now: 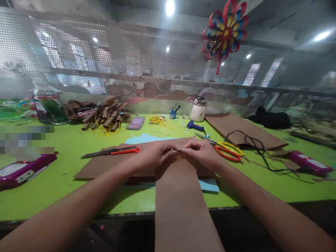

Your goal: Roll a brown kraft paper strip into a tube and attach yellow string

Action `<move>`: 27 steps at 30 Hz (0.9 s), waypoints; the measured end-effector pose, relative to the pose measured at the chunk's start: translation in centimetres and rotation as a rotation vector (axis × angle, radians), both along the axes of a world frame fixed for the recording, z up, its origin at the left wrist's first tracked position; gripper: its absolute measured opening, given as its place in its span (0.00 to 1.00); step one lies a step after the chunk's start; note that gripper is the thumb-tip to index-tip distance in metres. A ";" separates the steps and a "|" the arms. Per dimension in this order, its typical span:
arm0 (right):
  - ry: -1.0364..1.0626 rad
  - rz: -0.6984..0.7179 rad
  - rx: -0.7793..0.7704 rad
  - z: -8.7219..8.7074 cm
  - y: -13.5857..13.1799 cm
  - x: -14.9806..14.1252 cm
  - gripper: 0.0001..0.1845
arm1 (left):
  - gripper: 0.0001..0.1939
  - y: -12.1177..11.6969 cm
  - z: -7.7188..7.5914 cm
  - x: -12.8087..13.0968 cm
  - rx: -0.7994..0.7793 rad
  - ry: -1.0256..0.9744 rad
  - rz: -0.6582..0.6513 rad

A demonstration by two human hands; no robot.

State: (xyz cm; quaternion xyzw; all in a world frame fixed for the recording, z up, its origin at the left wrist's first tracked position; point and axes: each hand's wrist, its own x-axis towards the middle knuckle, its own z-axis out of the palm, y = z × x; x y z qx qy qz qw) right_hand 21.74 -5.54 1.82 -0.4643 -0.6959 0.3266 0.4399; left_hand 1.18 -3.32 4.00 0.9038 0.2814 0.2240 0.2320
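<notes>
A long strip of brown paper (181, 206) hangs from my fingers over the table's front edge toward me. My left hand (160, 154) pinches its far end, thumb and fingers pressed together. Right beside it, my right hand (201, 152) pinches the same end, so the fingertips of both hands almost meet. Under my hands lie brown paper sheets (99, 166) with light blue paper (210, 185) beneath them. Scissors with red handles (126, 150) rest on the sheets left of my left hand. Scissors with yellow and orange handles (229, 150) lie just right of my right hand.
On the green table (65, 182), a blue glue gun (196, 126), a blue jar (172, 114) and a pale jug (198, 110) stand toward the back. Rolled brown tubes (106, 115) are piled back left. Folded brown paper (244, 129) and a purple box (309, 162) lie right.
</notes>
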 end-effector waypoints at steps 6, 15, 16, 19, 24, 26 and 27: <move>0.000 -0.039 0.033 0.3 0.2 0.5 0.07 | 0.17 1.1 -0.5 -0.4 0.006 0.108 0.072; -0.027 0.019 0.018 -0.1 0.7 1.3 0.11 | 0.18 0.3 -0.1 -0.7 0.076 0.133 0.100; -0.046 0.039 0.047 -0.1 0.7 1.3 0.11 | 0.18 0.2 -0.1 -0.7 0.103 0.142 0.101; -0.142 0.111 0.133 0.2 0.7 1.2 0.11 | 0.19 -0.1 -0.3 -0.6 0.135 0.148 0.097; -0.259 0.138 0.192 0.4 0.6 1.1 0.11 | 0.18 -0.2 -0.6 -0.3 0.117 0.097 0.069; -0.270 0.104 0.214 0.5 0.6 1.2 0.11 | 0.17 0.0 -0.6 -0.5 0.101 0.066 0.061; -0.272 0.086 0.223 0.5 0.6 1.3 0.11 | 0.16 0.2 -0.7 -0.6 0.085 0.051 0.066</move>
